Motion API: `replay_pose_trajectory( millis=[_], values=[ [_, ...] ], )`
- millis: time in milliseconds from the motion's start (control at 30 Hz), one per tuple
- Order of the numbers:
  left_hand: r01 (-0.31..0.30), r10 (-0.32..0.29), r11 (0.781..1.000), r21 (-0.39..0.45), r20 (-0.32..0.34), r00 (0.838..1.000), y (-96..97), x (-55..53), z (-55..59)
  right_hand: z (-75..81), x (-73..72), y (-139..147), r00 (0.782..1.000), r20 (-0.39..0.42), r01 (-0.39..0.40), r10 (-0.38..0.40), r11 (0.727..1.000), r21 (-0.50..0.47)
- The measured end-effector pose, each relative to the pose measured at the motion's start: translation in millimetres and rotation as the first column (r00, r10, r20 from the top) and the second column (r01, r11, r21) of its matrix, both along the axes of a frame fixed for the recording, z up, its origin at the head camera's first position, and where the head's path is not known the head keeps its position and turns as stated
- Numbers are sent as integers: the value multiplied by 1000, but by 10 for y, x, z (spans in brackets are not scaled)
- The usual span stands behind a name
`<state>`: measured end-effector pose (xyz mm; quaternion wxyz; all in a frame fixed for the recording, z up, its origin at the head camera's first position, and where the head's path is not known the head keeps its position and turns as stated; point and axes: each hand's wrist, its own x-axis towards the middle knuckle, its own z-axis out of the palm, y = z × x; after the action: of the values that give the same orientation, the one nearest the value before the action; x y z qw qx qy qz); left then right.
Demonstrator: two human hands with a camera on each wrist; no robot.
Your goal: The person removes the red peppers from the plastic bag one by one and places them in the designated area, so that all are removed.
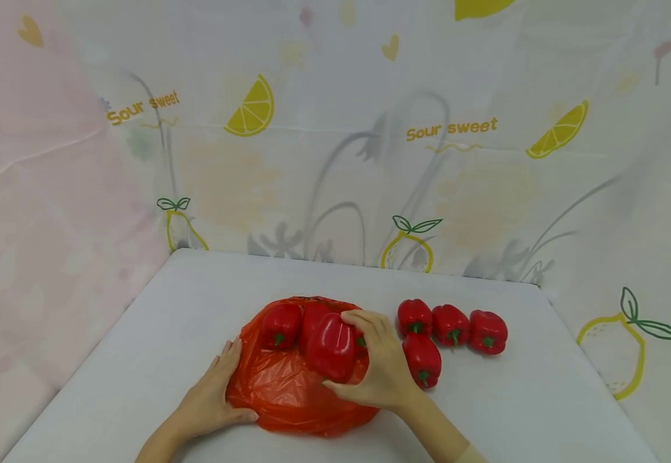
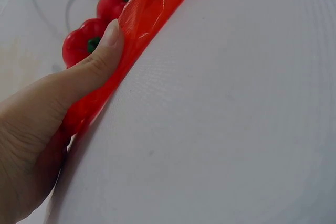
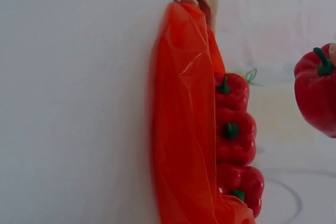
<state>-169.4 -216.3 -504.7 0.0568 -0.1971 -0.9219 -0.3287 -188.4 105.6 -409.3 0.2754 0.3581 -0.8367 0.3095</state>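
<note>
Thumb and fingers of my right hand are clamped on a red pepper, held over the open orange-red bag at the lower centre of the frame. My left hand, lower left, rests against the bag's side, thumb spread apart from the fingers. Three peppers sit inside the bag; four loose peppers lie together on the white table, right of centre.

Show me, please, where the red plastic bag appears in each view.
Head: the red plastic bag lies in the lower middle.
Left wrist: it is a diagonal strip from the top edge towards the lower left.
Right wrist: a tall band near the middle, reaching the bottom edge.
Shared landmark: the left hand at its edge.
</note>
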Motion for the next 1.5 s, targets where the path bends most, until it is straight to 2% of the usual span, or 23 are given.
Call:
replay_pose_trajectory(
  millis=[400,700,900,1000,1233,1500],
  values=[
    [-7,7,1000,-2,3,1000,4,6,4,26,38,158,999,-12,37,-37,999,9],
    [-1,0,1000,4,19,1000,9,2,24,8,34,340,996,-59,66,-66,998,8],
    [-3,3,1000,0,-6,1000,3,4,-3,6,26,442,992,-97,86,-86,996,-4],
    [-7,7,1000,-5,-3,1000,2,-3,-9,19,36,476,990,-97,99,-99,995,-8],
    [-21,21,1000,-11,53,998,1,-8,1,21,48,548,989,-79,125,-124,992,-1],
    [-18,19,1000,-5,40,999,0,-10,5,-1,57,677,983,-85,165,-165,986,-5]
  ],
)
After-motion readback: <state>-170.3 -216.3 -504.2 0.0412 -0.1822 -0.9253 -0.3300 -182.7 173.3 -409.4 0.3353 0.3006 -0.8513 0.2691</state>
